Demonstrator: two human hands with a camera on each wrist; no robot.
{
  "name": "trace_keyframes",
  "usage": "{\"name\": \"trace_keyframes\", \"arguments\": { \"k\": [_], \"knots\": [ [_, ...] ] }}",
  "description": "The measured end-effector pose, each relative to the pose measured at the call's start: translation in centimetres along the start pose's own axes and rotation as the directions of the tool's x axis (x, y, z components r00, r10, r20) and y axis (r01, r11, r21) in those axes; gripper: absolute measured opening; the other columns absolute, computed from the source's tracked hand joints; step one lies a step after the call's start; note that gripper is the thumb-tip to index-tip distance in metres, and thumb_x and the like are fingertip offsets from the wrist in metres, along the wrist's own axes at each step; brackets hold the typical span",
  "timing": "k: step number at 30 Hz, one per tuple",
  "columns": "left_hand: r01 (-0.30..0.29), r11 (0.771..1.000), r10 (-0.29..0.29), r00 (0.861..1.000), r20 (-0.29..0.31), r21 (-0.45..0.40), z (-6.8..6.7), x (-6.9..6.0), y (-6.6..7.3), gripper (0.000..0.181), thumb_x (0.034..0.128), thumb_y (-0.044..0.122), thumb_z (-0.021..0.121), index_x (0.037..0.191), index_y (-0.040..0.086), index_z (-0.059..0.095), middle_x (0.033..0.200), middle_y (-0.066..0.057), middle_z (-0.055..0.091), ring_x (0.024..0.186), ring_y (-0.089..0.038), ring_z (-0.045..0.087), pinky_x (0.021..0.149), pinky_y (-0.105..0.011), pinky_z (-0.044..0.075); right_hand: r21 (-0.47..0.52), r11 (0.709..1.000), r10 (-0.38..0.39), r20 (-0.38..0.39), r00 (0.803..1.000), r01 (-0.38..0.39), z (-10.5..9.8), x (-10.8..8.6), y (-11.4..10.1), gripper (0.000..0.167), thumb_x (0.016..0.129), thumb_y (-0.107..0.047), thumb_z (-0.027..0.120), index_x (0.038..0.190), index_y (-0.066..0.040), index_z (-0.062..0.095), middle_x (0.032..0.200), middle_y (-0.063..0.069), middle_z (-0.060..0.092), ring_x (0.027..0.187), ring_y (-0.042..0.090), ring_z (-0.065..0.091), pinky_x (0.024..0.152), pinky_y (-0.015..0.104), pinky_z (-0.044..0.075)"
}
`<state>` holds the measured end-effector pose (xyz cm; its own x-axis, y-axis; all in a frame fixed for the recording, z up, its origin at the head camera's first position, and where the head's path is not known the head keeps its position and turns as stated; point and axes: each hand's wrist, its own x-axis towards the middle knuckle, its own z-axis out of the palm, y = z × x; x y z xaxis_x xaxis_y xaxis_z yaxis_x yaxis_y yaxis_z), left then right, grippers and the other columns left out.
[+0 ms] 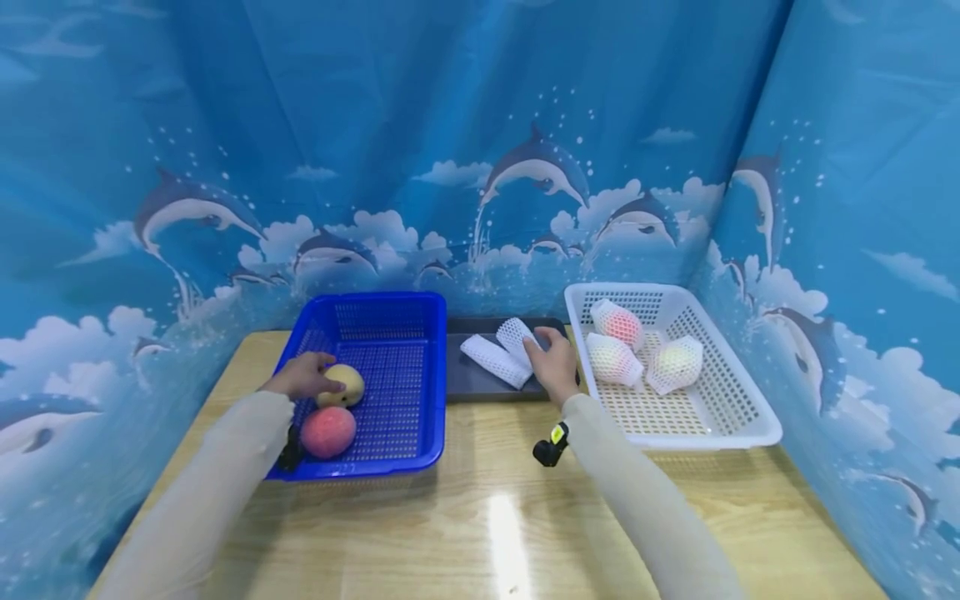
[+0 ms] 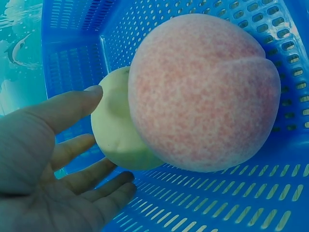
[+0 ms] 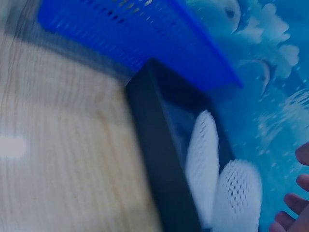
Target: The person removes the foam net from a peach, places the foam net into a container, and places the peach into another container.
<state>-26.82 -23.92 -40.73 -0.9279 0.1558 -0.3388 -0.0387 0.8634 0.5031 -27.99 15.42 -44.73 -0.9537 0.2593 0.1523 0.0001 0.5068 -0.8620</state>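
Observation:
In the blue basket (image 1: 390, 454) lie a pinkish-red peach (image 2: 203, 92) and a pale yellow round fruit (image 2: 116, 125), whose kind I cannot tell. My left hand (image 1: 303, 377) reaches over the basket's left side to the yellow fruit. The left wrist view shows its fingers spread and the thumb tip at the fruit's edge; whether they touch is unclear. Two white foam fruit nets (image 1: 495, 360) lie in a black tray (image 1: 459, 385). Over the tray's right end, my right hand (image 1: 553, 367) hovers beside the nets, its fingers (image 3: 295, 203) apart from them in the right wrist view.
To the right stands a white basket (image 1: 738, 421) holding several net-wrapped fruits (image 1: 615, 358). The black tray sits between both baskets on a wooden table (image 1: 465, 517). A blue dolphin-print curtain (image 1: 360, 150) closes off the back and sides.

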Motion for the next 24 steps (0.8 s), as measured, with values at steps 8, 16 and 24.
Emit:
{"name": "trace_keyframes", "arguments": {
  "k": [8,16,24],
  "knots": [
    [-0.013,0.999,0.013,1.0,-0.01,-0.035,0.0,0.2,-0.1,0.071,0.0923,0.026,0.062,0.142,-0.013,0.029,0.142,-0.037,0.033,0.128,-0.052,0.035,0.102,-0.06,0.038,0.076,0.997,0.02,0.051,0.999,-0.024,-3.2,0.3,-1.8,0.046,0.095,-0.026,0.059,0.135,-0.005,0.05,0.138,0.015,0.051,0.131,0.03,0.044,0.109,0.041,0.039],
    [-0.046,0.995,0.042,0.998,-0.044,-0.092,-0.1,-0.6,0.6,0.075,0.0935,0.033,0.061,0.145,-0.009,0.026,0.147,-0.034,0.026,0.133,-0.053,0.026,0.106,-0.064,0.031,0.061,0.998,0.032,0.003,0.999,-0.032,-7.3,0.8,-0.7,0.048,0.094,-0.025,0.061,0.136,-0.006,0.049,0.14,0.014,0.049,0.131,0.031,0.042,0.11,0.042,0.037],
    [-0.137,0.983,0.123,0.985,-0.118,-0.12,0.0,-1.8,1.5,0.073,0.0937,0.034,0.06,0.146,-0.005,0.028,0.148,-0.031,0.029,0.135,-0.049,0.028,0.107,-0.062,0.03,0.005,0.998,0.064,-0.041,0.997,-0.064,-10.7,1.4,2.3,0.052,0.093,-0.019,0.062,0.139,-0.001,0.045,0.141,0.022,0.045,0.131,0.037,0.041,0.11,0.046,0.035]
  ]
}}
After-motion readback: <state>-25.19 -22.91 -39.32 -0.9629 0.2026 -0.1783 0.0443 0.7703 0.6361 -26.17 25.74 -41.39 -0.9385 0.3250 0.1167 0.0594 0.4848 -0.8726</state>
